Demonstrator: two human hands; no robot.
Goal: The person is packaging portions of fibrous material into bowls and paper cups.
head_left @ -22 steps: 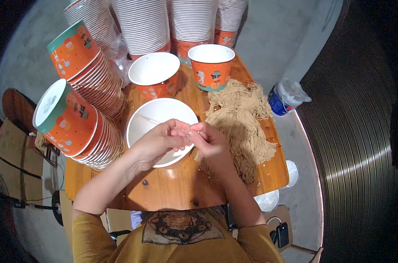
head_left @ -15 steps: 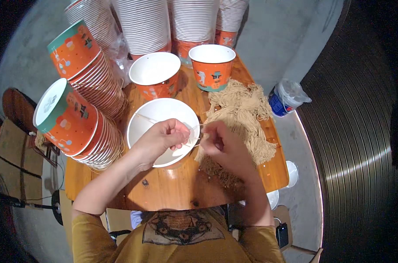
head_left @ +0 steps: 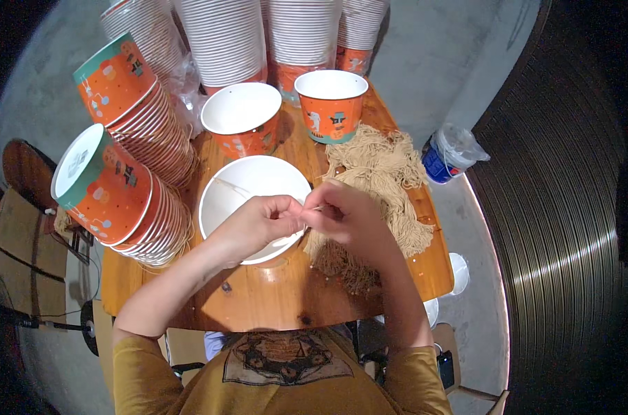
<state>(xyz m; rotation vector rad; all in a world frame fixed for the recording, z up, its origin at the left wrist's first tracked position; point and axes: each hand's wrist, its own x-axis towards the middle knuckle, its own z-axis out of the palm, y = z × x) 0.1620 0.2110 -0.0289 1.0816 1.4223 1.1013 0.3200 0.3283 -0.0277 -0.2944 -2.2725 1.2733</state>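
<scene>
Now that the right hand (head_left: 348, 214) has rejoined the left hand (head_left: 264, 218), both pinch a thin string (head_left: 319, 208) over the right side of the bowl (head_left: 276, 173), so two-handed work on it apparently resumes.

Blue bucket (head_left: 438, 164) (plastic-topped), ridged wall (head_left: 566, 228), possible phone (head_left: 446, 369)
</scene>
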